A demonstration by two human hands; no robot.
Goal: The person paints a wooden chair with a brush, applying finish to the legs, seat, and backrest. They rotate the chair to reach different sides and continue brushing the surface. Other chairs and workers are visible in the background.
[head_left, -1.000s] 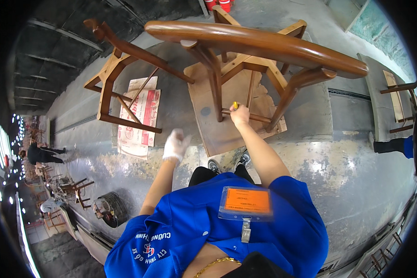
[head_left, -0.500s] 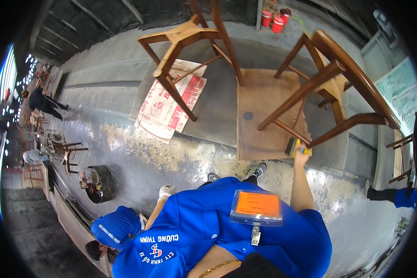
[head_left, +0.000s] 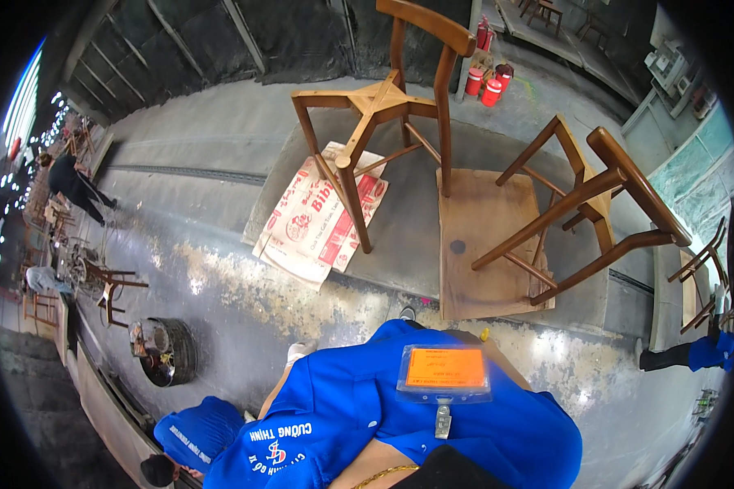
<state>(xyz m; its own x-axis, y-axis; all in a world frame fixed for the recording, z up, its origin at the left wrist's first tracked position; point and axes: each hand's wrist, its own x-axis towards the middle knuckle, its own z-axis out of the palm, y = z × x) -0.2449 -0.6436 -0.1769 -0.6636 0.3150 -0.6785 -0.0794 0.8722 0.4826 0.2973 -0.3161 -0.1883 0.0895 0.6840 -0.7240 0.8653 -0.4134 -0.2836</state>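
Wooden chair frame (head_left: 382, 98): glossy brown, pale bare seat braces, mostly left of the brown sheet (head_left: 481, 220). Second frame (head_left: 601, 212): rightward, some feet on that sheet, presumably sparing the finish. Printed cardboard (head_left: 302, 232): creased, left. Left hand (head_left: 302, 350): white-gloved, lower left; right hand: hidden. I cannot tell either's grip.

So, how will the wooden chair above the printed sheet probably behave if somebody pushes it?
The wooden chair should feel stiff, since thin rods join its legs. It seems light for its size, because the seat frame is open. It may tip if pushed high, since the backrest stands tall.
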